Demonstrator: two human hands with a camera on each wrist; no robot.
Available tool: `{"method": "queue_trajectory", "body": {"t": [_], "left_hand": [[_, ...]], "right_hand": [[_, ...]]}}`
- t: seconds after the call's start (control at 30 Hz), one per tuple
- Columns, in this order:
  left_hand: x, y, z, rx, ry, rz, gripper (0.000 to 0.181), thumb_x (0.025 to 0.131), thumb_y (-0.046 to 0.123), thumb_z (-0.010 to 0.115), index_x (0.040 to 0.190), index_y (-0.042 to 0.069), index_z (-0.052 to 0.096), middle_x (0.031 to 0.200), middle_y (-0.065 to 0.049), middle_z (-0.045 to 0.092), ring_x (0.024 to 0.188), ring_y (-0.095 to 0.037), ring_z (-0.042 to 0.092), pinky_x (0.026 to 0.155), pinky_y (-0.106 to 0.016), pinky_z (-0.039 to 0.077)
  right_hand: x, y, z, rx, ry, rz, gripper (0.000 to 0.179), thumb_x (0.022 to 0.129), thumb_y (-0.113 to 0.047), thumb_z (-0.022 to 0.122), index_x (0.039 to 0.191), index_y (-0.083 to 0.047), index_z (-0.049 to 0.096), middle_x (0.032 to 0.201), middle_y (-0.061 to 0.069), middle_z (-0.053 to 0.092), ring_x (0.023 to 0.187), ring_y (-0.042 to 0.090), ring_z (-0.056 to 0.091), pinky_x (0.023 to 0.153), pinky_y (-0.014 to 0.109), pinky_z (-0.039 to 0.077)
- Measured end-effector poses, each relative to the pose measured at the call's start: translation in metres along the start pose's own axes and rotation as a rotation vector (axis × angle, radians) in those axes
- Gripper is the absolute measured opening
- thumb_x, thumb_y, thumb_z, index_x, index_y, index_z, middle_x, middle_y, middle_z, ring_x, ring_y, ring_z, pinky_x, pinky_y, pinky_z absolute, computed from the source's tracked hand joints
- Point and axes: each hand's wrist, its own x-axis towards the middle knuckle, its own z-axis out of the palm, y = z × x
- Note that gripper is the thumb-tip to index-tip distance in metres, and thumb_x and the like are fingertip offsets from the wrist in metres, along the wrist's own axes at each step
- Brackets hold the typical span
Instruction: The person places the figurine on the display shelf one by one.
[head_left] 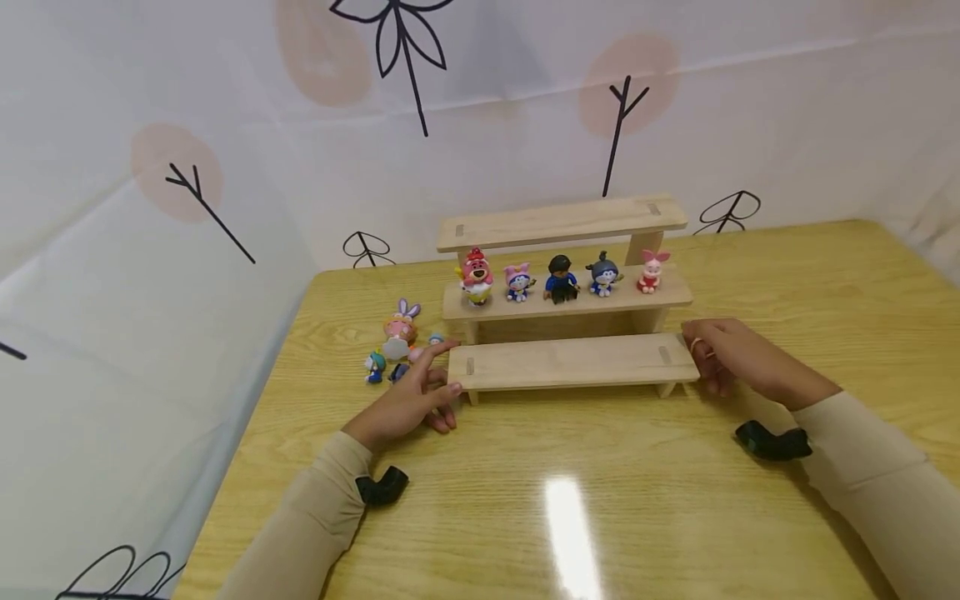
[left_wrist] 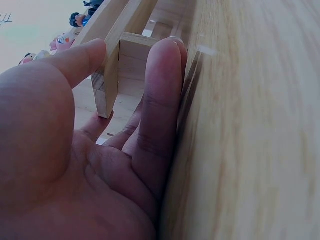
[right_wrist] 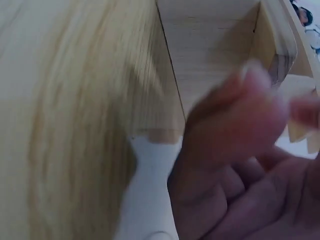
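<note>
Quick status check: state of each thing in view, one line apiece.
Left hand: grips the front wooden shelf by its left end.
Right hand: at that shelf's right end, fingers bent; contact unclear.
Front wooden shelf: upright, legs down.
Middle wooden shelf: upright, bearing five figurines.
Five figurines: upright, in a row.
Top wooden shelf: upright, rearmost.
Rabbit-eared figurine: on the tabletop, left of the shelves.

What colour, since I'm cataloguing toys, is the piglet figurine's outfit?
The piglet figurine wears red; the head view shows it best.
</note>
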Motion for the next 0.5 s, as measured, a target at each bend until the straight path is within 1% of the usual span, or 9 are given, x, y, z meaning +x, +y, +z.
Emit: {"method": "queue_trajectory", "body": {"t": [0.1,0.2,0.23,0.33,0.4,0.5], "left_hand": [[-0.001,0.000,0.002,-0.022,0.004,-0.011,0.069,0.104,0.032,0.055,0.159,0.033,0.013,0.112,-0.020,0.058,0.074,-0.024,0.069,0.066,-0.038,0.062],[0.000,0.000,0.002,-0.025,0.001,-0.015,0.069,0.104,0.032,0.055,0.159,0.033,0.013,0.113,-0.020,0.058,0.075,-0.024,0.069,0.066,-0.038,0.062],[0.000,0.000,0.002,-0.019,0.003,-0.012,0.069,0.104,0.032,0.055,0.159,0.033,0.013,0.112,-0.020,0.058,0.075,-0.024,0.069,0.066,-0.039,0.062],[-0.001,0.001,0.002,0.003,0.008,0.000,0.069,0.104,0.032,0.055,0.159,0.033,0.013,0.110,-0.020,0.058,0.075,-0.025,0.070,0.066,-0.040,0.062],[-0.002,0.000,0.002,0.009,0.011,-0.003,0.069,0.104,0.032,0.055,0.159,0.033,0.014,0.109,-0.020,0.058,0.075,-0.025,0.070,0.066,-0.041,0.062],[-0.001,0.006,0.001,0.026,0.000,-0.006,0.069,0.104,0.033,0.056,0.159,0.033,0.014,0.110,-0.021,0.057,0.075,-0.026,0.071,0.067,-0.042,0.062]], "right_hand": [[0.002,0.004,0.000,0.072,-0.131,0.040,0.060,0.108,-0.049,0.030,0.112,0.005,0.056,0.067,0.006,0.057,0.054,0.017,0.057,0.050,0.035,0.052],[0.003,0.010,-0.001,0.131,-0.224,0.026,0.058,0.109,-0.046,0.033,0.124,0.006,0.054,0.068,0.006,0.058,0.054,0.016,0.056,0.049,0.034,0.051],[0.004,0.012,-0.002,0.145,-0.243,0.014,0.056,0.109,-0.045,0.034,0.126,0.005,0.053,0.069,0.005,0.058,0.054,0.015,0.056,0.049,0.034,0.052],[0.005,0.018,-0.005,0.172,-0.280,-0.032,0.049,0.110,-0.040,0.034,0.124,0.003,0.054,0.069,0.005,0.059,0.054,0.015,0.057,0.049,0.034,0.052],[0.006,0.021,-0.007,0.193,-0.311,-0.057,0.044,0.111,-0.036,0.034,0.124,0.000,0.055,0.071,0.003,0.060,0.055,0.014,0.058,0.050,0.033,0.053],[0.005,0.023,-0.011,0.228,-0.349,-0.104,0.039,0.111,-0.031,0.035,0.125,0.000,0.055,0.073,0.001,0.060,0.058,0.011,0.058,0.052,0.032,0.055]]}}
